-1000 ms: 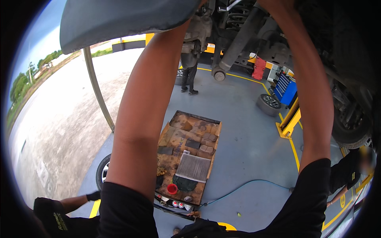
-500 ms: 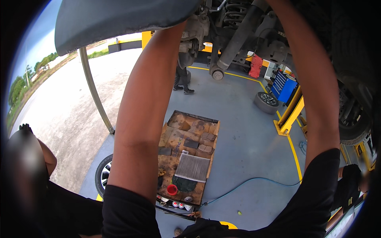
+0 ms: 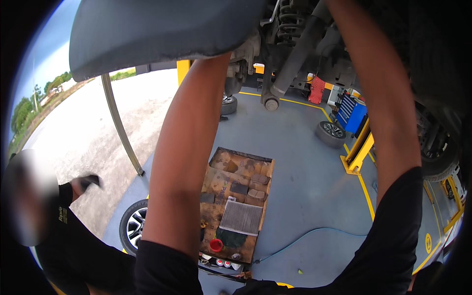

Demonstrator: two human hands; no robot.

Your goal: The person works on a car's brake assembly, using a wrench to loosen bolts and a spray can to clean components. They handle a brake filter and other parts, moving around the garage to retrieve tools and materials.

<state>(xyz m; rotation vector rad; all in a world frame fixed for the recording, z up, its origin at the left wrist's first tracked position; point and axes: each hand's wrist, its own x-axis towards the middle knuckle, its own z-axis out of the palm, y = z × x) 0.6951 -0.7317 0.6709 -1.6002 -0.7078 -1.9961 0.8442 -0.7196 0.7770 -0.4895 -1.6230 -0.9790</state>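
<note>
Both my arms reach up under a raised vehicle. My left forearm point(image 3: 189, 132) goes up behind a dark wheel-arch panel point(image 3: 162, 34), which hides my left hand. My right forearm point(image 3: 381, 83) runs out past the top edge, so that hand is out of sight too. Between the arms hang a dark shock absorber point(image 3: 297, 61) and a coil spring point(image 3: 289, 24). A metal knuckle-like part point(image 3: 241, 59) shows just right of my left wrist area. What either hand holds or touches cannot be seen.
Below stands a cart with a cardboard-covered top point(image 3: 219, 172), carrying a pleated filter point(image 3: 241, 217), brake pads point(image 3: 255, 194) and a red cup point(image 3: 216, 245). A blue hose point(image 3: 305, 231) crosses the floor. Loose wheels point(image 3: 331, 133), a yellow lift post point(image 3: 359, 150) and a co-worker point(image 3: 73, 241) are nearby.
The view has shifted slightly, so the cart and vehicle parts sit lower. At left, the co-worker has moved and lowered a gloved hand. The person standing behind the vehicle is no longer visible.
</note>
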